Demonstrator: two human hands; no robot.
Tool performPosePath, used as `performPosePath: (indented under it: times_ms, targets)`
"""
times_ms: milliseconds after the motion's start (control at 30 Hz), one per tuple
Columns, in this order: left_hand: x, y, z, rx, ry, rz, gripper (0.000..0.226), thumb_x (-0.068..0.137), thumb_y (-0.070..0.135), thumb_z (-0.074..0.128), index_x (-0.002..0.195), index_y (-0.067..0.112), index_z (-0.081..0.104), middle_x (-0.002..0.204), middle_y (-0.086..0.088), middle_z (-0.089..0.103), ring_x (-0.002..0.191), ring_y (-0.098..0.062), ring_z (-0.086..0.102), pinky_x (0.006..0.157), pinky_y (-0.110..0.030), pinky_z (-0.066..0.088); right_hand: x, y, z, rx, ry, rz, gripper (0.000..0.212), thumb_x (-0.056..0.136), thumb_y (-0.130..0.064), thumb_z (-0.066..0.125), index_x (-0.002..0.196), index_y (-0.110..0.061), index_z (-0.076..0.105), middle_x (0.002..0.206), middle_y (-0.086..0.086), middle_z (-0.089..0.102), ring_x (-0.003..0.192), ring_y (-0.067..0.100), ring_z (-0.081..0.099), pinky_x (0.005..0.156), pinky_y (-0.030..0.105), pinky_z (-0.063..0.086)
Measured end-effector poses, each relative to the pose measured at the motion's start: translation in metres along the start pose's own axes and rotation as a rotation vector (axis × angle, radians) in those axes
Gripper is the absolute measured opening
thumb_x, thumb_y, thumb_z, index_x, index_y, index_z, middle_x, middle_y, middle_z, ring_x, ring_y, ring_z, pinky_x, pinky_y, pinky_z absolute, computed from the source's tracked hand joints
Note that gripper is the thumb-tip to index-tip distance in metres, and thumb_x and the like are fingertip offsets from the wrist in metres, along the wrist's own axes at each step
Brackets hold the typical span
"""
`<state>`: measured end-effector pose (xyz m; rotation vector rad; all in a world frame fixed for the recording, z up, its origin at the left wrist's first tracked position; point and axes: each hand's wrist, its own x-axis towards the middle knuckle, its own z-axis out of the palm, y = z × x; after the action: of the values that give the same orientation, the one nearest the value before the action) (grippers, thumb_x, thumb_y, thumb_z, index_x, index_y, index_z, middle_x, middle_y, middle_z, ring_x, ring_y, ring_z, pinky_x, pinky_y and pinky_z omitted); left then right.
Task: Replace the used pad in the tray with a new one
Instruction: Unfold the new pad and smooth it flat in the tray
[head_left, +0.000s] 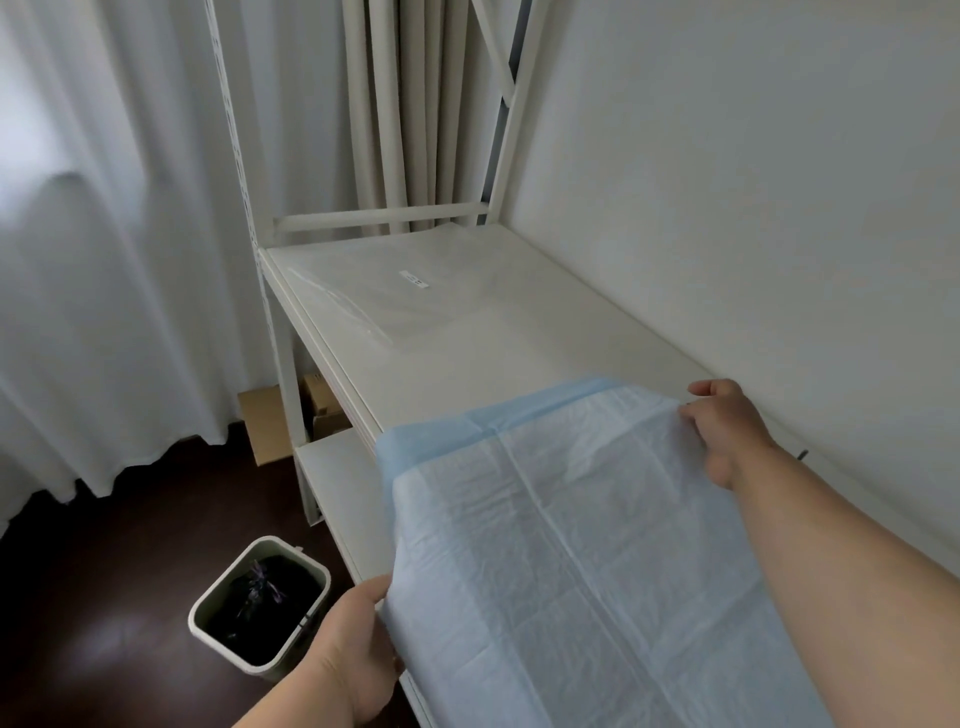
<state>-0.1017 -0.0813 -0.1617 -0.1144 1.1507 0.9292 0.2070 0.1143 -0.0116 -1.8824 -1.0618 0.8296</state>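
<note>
A light blue quilted pad (571, 545) is spread out over the near end of a white shelf (493, 353). My left hand (348, 660) grips the pad's left edge near the shelf's front rim. My right hand (727, 426) pinches the pad's far right corner, close to the wall. A flat pack of white pads in clear plastic (395, 291) lies at the shelf's far end. No tray is in view.
A small pale green bin (218, 608) with a dark bag in it stands on the dark floor, left of the shelf. Cardboard boxes (270, 431) sit under the shelf. White curtains hang on the left; a white wall borders the right.
</note>
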Motion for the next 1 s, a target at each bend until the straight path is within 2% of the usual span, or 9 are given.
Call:
performPosePath:
  times_ms: [100,200,367,433,567,633,700,833,1000]
  targets:
    - [-0.008,0.005,-0.009,-0.131,0.065,0.047,0.029,0.082,0.010,0.059,0.110,0.009,0.064,0.122,-0.020,0.064,0.090,-0.033,0.064,0.078,-0.042,0.051,0.002,-0.001,0.000,-0.017,0.019,-0.036,0.031,0.082,0.000,0.051,0.103,-0.022,0.052,0.104,0.010,0.053,0.092,0.027,0.050,0.075,0.034,0.041]
    - [-0.021,0.012,-0.015,-0.197,0.163,0.155,0.054,0.087,0.003,0.060,0.135,0.026,0.049,0.128,-0.009,0.059,0.091,-0.032,0.064,0.067,-0.042,0.052,0.005,-0.002,-0.003,-0.041,0.013,-0.049,0.024,0.080,0.000,0.047,0.085,-0.021,0.059,0.098,0.007,0.056,0.086,0.025,0.049,0.066,0.028,0.039]
    - [-0.053,0.027,-0.021,-0.071,0.123,0.245,0.040,0.095,0.003,0.049,0.125,0.028,0.059,0.117,-0.007,0.062,0.099,-0.034,0.062,0.081,-0.049,0.051,0.008,-0.002,-0.012,-0.020,-0.011,-0.014,0.033,0.083,0.000,0.043,0.072,-0.020,0.067,0.102,0.008,0.064,0.094,0.027,0.054,0.078,0.036,0.044]
    - [-0.063,0.030,-0.025,-0.032,0.073,0.234,0.033,0.095,0.005,0.046,0.119,0.019,0.064,0.111,-0.012,0.068,0.098,-0.033,0.064,0.089,-0.049,0.048,0.008,-0.001,-0.016,-0.012,-0.026,-0.016,0.034,0.082,0.000,0.041,0.074,-0.019,0.069,0.103,0.009,0.064,0.097,0.029,0.055,0.082,0.038,0.044]
    - [-0.086,0.041,-0.037,0.060,-0.124,0.220,0.030,0.086,-0.001,0.056,0.112,0.003,0.068,0.105,-0.021,0.071,0.083,-0.036,0.072,0.078,-0.047,0.051,0.006,0.002,-0.025,-0.066,-0.018,-0.073,0.036,0.083,0.003,0.043,0.076,-0.021,0.069,0.105,0.009,0.065,0.103,0.031,0.057,0.083,0.036,0.044]
    - [-0.095,0.049,-0.049,0.103,-0.233,0.173,0.043,0.071,-0.010,0.068,0.113,-0.001,0.069,0.114,-0.027,0.066,0.090,-0.043,0.069,0.070,-0.051,0.057,0.004,0.005,-0.028,-0.071,-0.015,-0.106,0.033,0.083,0.004,0.047,0.077,-0.021,0.068,0.107,0.011,0.066,0.106,0.031,0.058,0.086,0.036,0.045]
    - [-0.097,0.056,-0.063,0.169,-0.313,0.137,0.062,0.058,-0.013,0.074,0.118,-0.002,0.065,0.124,-0.030,0.060,0.109,-0.051,0.059,0.085,-0.056,0.054,0.000,0.008,-0.032,-0.075,-0.010,-0.137,0.032,0.083,0.005,0.050,0.081,-0.020,0.069,0.107,0.010,0.067,0.103,0.028,0.059,0.086,0.033,0.045]
    - [-0.113,0.068,-0.067,0.505,-0.327,0.173,0.056,0.060,-0.015,0.074,0.112,0.004,0.071,0.123,-0.029,0.061,0.115,-0.049,0.056,0.099,-0.054,0.046,-0.010,0.006,-0.038,-0.141,0.039,-0.199,0.034,0.083,0.008,0.048,0.100,-0.011,0.071,0.104,0.010,0.065,0.098,0.024,0.057,0.084,0.030,0.042]
    - [-0.138,0.076,-0.048,1.212,-0.097,0.474,0.031,0.084,0.008,0.069,0.089,0.037,0.078,0.090,0.010,0.075,0.082,-0.004,0.071,0.069,-0.013,0.050,-0.022,0.000,-0.045,-0.196,0.094,-0.236,0.024,0.084,0.003,0.052,0.091,-0.010,0.071,0.094,0.009,0.064,0.089,0.024,0.055,0.076,0.029,0.039]
